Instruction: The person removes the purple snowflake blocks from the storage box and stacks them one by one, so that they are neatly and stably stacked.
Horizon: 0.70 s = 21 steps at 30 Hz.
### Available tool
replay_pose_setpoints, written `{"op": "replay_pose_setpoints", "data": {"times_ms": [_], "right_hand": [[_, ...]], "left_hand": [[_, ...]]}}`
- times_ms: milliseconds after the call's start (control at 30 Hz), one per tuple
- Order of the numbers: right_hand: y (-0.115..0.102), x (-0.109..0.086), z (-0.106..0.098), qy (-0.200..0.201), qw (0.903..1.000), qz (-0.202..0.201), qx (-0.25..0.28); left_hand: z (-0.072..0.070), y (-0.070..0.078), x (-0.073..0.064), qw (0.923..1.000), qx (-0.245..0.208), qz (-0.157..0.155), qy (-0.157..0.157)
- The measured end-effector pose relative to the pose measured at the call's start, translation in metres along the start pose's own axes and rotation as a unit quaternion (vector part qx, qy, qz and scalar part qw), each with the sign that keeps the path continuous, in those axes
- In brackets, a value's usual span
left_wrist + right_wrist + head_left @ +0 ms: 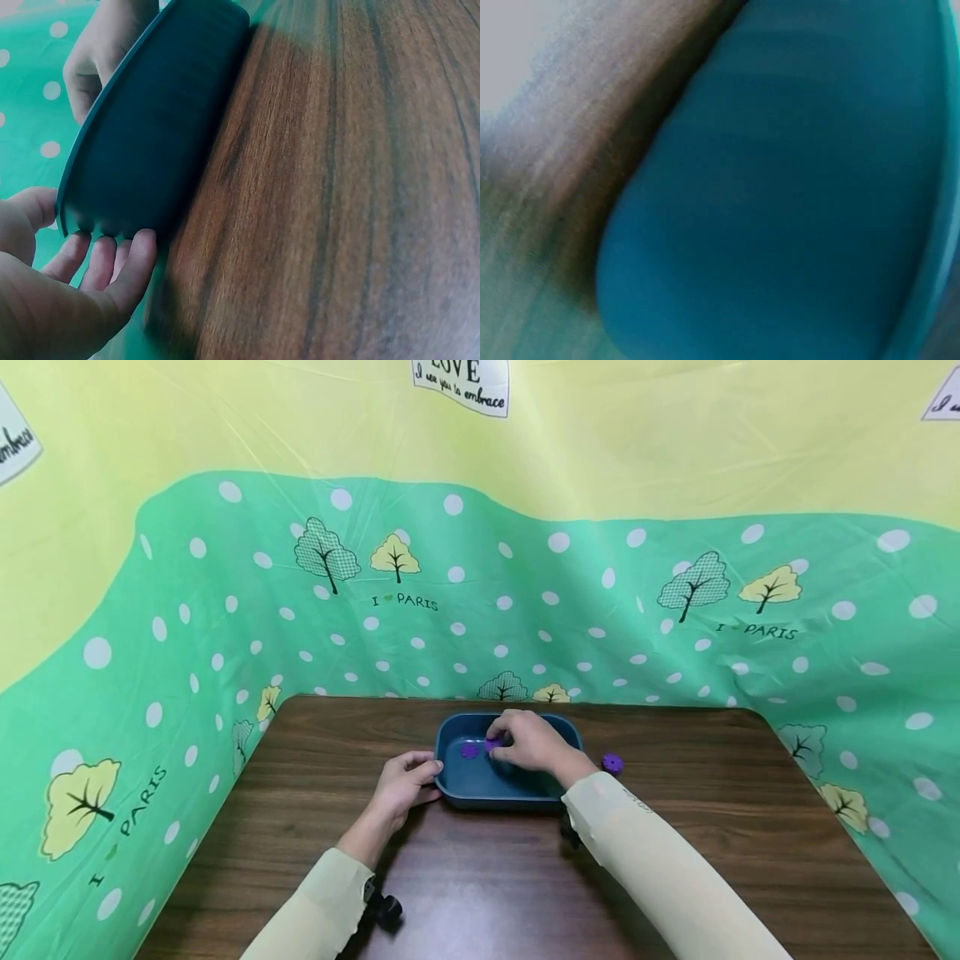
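A dark blue rectangular tray (517, 787) with rounded corners sits toward the far side of the wooden table. At its left end, my left hand (403, 783) holds it, thumb at the rim and fingers against the outer wall; the left wrist view shows this hand (82, 292) up close. My right hand (531, 742) reaches over the near rim into the tray, pinching a small purple notched disc (492, 745) between thumb and fingers. Another purple disc (469, 750) lies on the tray floor just left of it. The right wrist view shows mostly the tray's outer wall (780, 187), with the hand hidden.
To the right of the tray, a third purple notched disc (612, 764) lies on the table (697, 827). A green and yellow printed cloth (525, 635) hangs behind the table and down both sides.
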State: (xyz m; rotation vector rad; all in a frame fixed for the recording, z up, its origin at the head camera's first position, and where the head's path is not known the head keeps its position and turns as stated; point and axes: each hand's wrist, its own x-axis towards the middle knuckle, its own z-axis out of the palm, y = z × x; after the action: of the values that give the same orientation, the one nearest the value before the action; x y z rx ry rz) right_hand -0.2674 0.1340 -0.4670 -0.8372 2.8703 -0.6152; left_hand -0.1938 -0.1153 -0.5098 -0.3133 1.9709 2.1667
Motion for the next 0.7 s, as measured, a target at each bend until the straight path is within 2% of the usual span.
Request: {"op": "replay_pose_setpoints", "data": {"times_ms": [333,700], "right_hand": [[-0.002,-0.007,-0.019,0.032,0.9991,-0.023,0.018],[0.007,-0.019,-0.034,0.053,0.9983,-0.019,0.015]], "left_hand": [[0.000,0.000,0.001,1.0000,-0.001,-0.004,0.000],[0.000,-0.001,0.002,1.0000,0.002,0.000,0.002]]}}
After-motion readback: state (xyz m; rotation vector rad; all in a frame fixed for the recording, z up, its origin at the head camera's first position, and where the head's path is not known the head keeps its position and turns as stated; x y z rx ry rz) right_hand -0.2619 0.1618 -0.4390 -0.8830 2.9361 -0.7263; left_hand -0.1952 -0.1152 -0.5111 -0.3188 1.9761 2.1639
